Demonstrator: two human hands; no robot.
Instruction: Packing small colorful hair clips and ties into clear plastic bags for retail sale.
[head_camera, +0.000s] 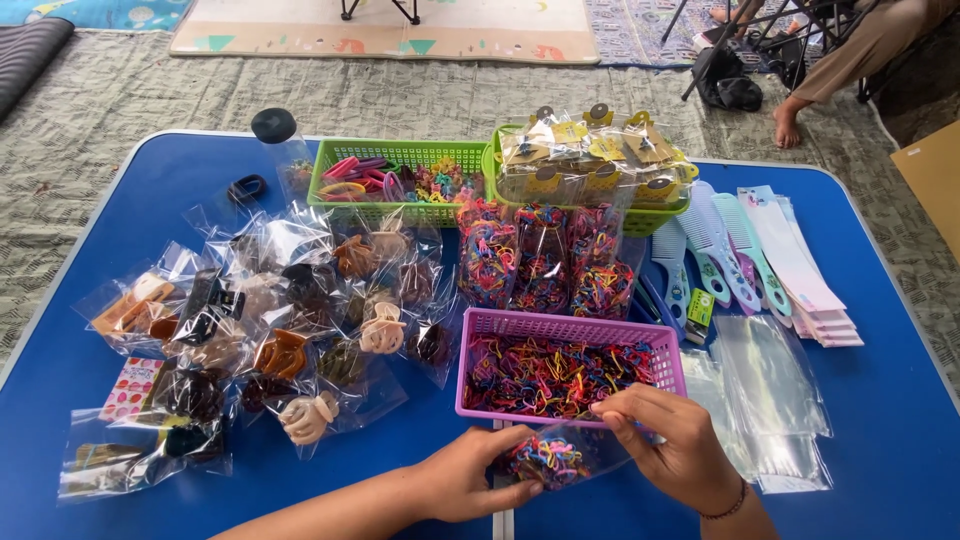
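Both my hands hold a small clear plastic bag (548, 458) partly filled with tiny colourful rubber bands, near the front edge of the blue table (900, 420). My left hand (472, 475) grips the bag from the left and below. My right hand (672, 440) pinches its upper right edge, just in front of a purple basket (570, 326) full of loose colourful rubber bands.
Behind the purple basket stand filled bags of rubber bands (545, 262), and two green baskets (400, 156) hold hair ties and packets. Bagged hair claws (290, 330) cover the left side. Combs (722, 250) and empty clear bags (770, 390) lie right. A person's foot (788, 124) is beyond the table.
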